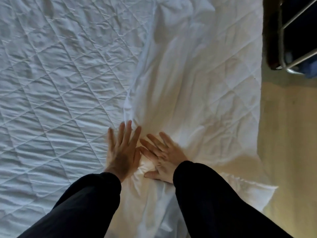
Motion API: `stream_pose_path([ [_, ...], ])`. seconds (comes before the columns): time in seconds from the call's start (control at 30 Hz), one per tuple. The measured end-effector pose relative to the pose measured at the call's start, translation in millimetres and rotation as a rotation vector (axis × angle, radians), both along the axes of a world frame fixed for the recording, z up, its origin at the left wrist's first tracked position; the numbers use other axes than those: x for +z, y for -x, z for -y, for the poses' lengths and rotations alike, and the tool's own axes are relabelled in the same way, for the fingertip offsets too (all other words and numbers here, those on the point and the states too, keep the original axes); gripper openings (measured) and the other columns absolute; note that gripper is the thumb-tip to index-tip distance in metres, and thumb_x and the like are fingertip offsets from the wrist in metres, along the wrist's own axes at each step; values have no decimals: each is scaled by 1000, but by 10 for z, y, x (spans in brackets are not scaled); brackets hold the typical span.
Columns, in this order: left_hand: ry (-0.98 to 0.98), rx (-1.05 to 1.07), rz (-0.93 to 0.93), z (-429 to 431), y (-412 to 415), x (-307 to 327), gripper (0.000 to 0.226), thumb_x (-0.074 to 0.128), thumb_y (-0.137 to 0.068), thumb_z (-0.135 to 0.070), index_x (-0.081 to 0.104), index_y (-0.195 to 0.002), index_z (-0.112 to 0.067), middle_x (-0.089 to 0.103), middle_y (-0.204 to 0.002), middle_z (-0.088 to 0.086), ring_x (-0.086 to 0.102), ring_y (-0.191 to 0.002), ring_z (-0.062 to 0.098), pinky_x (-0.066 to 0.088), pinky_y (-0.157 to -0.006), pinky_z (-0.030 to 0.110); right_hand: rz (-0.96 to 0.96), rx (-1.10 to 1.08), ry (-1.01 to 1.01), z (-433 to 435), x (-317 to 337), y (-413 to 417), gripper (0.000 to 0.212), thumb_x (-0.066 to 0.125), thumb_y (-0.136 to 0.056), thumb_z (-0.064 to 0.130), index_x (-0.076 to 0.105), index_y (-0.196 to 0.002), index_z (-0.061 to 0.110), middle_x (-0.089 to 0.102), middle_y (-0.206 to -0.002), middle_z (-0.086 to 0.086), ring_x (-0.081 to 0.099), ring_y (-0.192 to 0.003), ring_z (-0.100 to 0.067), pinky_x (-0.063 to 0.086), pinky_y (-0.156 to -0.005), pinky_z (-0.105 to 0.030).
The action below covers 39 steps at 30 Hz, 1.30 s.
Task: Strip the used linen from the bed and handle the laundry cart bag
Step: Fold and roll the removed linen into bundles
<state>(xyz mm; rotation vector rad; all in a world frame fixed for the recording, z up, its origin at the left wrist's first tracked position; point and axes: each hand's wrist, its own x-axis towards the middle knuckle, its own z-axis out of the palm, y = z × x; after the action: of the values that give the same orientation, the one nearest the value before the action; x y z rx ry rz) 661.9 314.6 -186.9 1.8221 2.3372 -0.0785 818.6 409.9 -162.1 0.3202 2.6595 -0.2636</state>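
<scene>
A loose white sheet [185, 79] lies rumpled over the right part of the bed, its bunched edge running down the middle. The quilted white mattress pad [60, 74] is bare on the left. My left hand [122, 152] lies flat with straight, spread fingers at the sheet's edge. My right hand [163, 157] sits beside it, palm up, fingers spread on the sheet. Both arms wear black sleeves. A metal-framed laundry cart [295, 36] with a dark bag stands at the top right.
A pale wooden floor [288, 143] runs along the bed's right side. The sheet hangs over the bed's right edge and near corner. Something blue [308, 69] shows at the foot of the cart.
</scene>
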Motion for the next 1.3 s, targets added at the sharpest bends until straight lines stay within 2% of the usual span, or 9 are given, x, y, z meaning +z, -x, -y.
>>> stream_pose_path([
  [0.3,-59,0,8,-20,11,-230,69,35,-84,-33,23,-146,-7,22,-152,28,13,-143,40,2,-112,65,-96,-51,10,12,-170,-24,84,24,-88,72,9,-153,22,-3,-161,2,-12,-147,-20,-18,-114,-48],
  [0.43,-76,17,43,-47,22,-267,72,35,-82,-34,19,-148,-8,20,-153,28,10,-144,40,-4,-113,61,-92,-130,39,47,-186,4,84,21,-82,72,37,-146,21,26,-157,1,15,-147,-22,-3,-117,-49],
  [0.53,-61,-6,42,-64,49,-280,74,32,-83,-37,13,-149,-9,14,-154,28,7,-144,41,-9,-112,58,-145,-155,25,84,-187,21,82,31,-86,71,32,-148,19,21,-159,1,6,-148,-22,-9,-116,-49],
  [0.63,-22,-37,29,-45,47,-267,74,28,-85,-37,7,-150,-8,10,-155,29,5,-144,43,-8,-111,62,-135,-249,-34,197,-133,44,80,27,-89,71,23,-151,21,11,-160,3,-5,-148,-23,-13,-115,-50],
  [0.77,5,-93,3,-60,42,-207,71,23,-89,-38,5,-150,-4,7,-155,29,7,-143,45,0,-109,69,-124,-464,-115,445,-65,66,77,26,-89,71,24,-150,25,4,-161,-3,-7,-148,-26,-10,-116,-51],
  [0.9,-5,-140,43,8,104,-142,73,18,-91,-40,-10,-150,-8,-5,-157,26,-4,-144,43,-5,-110,68,-93,-730,-188,789,-2,112,77,17,-89,72,7,-153,30,-11,-160,-9,-14,-147,-25,-11,-117,-48],
  [1.0,0,-147,60,23,126,-76,73,20,-93,-40,-13,-150,-11,-12,-157,23,-11,-145,40,-11,-110,65,-95,-925,-200,1092,62,139,70,16,-95,61,2,-153,26,-13,-159,-13,-14,-147,-27,-10,-118,-47],
  [1.17,77,-371,33,250,316,87,67,19,-96,-44,-5,-153,-17,-9,-157,25,-6,-145,40,-6,-114,59,-127,-1228,-199,1673,239,33,61,24,-99,45,9,-153,21,-6,-160,-15,-9,-147,-29,-7,-117,-48],
  [1.3,153,-396,114,708,417,269,72,16,-89,-48,13,-153,-14,7,-157,26,10,-144,42,9,-116,53,-61,-1591,-119,2091,295,-75,73,28,-93,56,2,-153,23,-8,-160,-15,-6,-147,-32,2,-115,-56],
])
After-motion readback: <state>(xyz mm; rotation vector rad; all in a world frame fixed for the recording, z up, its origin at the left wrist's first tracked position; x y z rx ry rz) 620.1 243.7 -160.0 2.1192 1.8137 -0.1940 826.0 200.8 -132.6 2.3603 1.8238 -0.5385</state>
